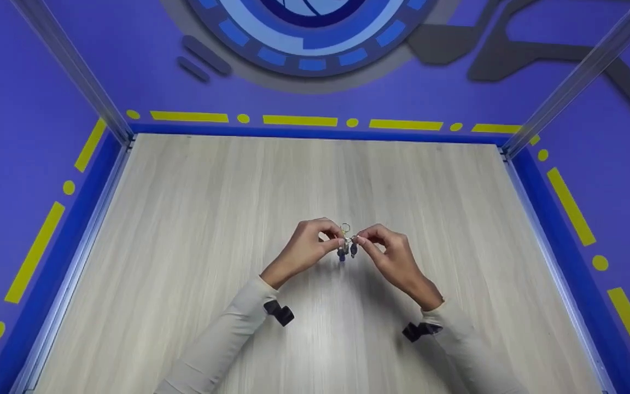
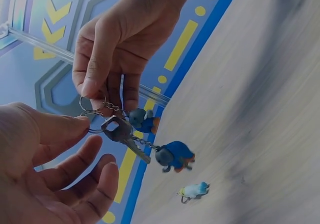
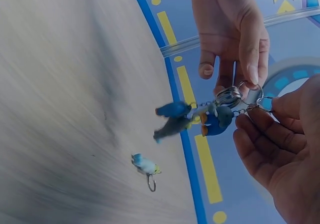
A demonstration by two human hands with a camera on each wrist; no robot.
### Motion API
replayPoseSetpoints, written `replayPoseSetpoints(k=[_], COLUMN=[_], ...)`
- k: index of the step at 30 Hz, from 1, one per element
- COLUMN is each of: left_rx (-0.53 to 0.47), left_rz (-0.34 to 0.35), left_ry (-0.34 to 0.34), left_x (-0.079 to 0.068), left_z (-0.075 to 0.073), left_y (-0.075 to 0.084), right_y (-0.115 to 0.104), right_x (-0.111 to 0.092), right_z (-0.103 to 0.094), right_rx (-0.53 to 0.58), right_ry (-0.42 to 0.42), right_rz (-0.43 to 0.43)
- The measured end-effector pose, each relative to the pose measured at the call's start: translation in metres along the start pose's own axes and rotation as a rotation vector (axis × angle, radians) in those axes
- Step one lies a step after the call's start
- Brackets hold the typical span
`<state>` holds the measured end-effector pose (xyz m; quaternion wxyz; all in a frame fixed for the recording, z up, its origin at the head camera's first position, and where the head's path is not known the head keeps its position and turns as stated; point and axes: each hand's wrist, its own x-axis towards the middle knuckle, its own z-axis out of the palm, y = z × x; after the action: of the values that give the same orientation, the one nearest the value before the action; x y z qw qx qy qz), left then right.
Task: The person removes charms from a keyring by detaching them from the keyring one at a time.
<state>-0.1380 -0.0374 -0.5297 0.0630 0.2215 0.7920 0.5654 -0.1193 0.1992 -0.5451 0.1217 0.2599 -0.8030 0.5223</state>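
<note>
1. Grip, left hand (image 1: 312, 243): thumb and finger pinch metal rings (image 3: 229, 97), which carry a key (image 2: 119, 131).
2. Grip, right hand (image 1: 394, 257): fingertips pinch a second ring (image 3: 266, 104). Whether the rings are linked or merely touching cannot be told.
3. Position: the bunch hangs between both hands, above the table (image 1: 315, 180).
4. Handling, judged: light; rings stiff, springy and slick. Best held at the rim by the fingertips.
5. Below: a blue charm (image 2: 176, 155) dangles on a chain (image 2: 145, 143); likely to swing, unlikely to break; poor handhold.
6. Outermost: a pale charm (image 2: 195, 190) lies on the table, apart from both hands; its own ring offers a hold.
</note>
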Motion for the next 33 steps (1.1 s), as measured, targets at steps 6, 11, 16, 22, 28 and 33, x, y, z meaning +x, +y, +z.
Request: replayPoseSetpoints(k=[6, 11, 16, 22, 28, 33], left_rx=[0.027, -0.004, -0.016, -0.021, -0.047, -0.053], left_rz=[0.004, -0.006, -0.007, -0.004, 0.000, 0.000], left_ry=[0.005, 0.032, 0.062, 0.076, 0.097, 0.117], left_x=[0.0006, -0.0008, -0.0014, -0.0001, 0.0004, 0.0005], left_z=[0.0012, 0.0009, 0.0001, 0.0004, 0.0022, 0.0043], left_y=[-0.0001, -0.0009, -0.0016, -0.0008, -0.0014, -0.0020], right_y=[0.0014, 0.0046, 0.0066, 0.0047, 0.0060, 0.0082], right_x=[0.0000, -0.0017, -0.0031, -0.0035, -0.0036, -0.0059], right_z=[0.0011, 0.0005, 0.0000, 0.0004, 0.0030, 0.0049], right_rx=[-0.013, -0.007, -0.007, -0.028, -0.045, -0.039], right_ry=[-0.013, -0.011, -0.012, -0.012, -0.014, -0.003], right_rz=[-0.040, -0.030, -0.007, 0.010, 0.015, 0.019])
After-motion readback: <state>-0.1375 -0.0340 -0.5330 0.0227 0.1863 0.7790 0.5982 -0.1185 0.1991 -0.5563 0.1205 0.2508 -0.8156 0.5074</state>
